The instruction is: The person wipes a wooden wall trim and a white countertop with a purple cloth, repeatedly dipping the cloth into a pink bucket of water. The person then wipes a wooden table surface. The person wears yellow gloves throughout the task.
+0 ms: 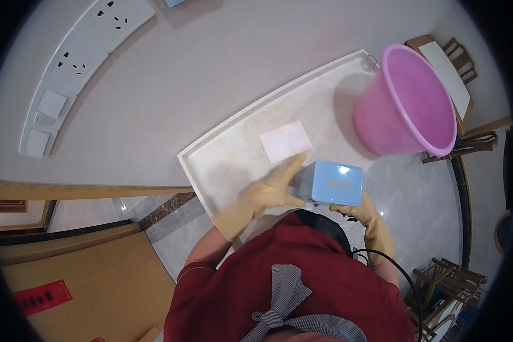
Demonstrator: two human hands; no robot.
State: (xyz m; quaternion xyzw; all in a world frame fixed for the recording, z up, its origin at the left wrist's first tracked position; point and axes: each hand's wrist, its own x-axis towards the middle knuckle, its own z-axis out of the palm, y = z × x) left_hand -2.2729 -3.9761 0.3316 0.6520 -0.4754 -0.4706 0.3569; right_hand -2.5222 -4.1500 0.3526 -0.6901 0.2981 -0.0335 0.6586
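Observation:
A box-shaped container (304, 184) with a light-blue lid (338, 184) is held between my hands above the front edge of a white rimmed tabletop (228, 164). Orange writing marks the lid. My left hand (270, 190), in a pale yellow rubber glove, grips the container's left side with thumb and fingers spread around it. At the lower right of the lid, my right hand (362, 210) in a matching glove supports the container; part of that hand is hidden behind it. Just beyond, a pale pink folded cloth (285, 142) lies flat on the tabletop.
A large pink plastic bucket (387, 119) stands at the tabletop's right end, near a clear glass (368, 63). Wall sockets (75, 64) are at upper left. Wooden chairs (442, 278) stand at right. A black cable (404, 273) hangs beside my right arm.

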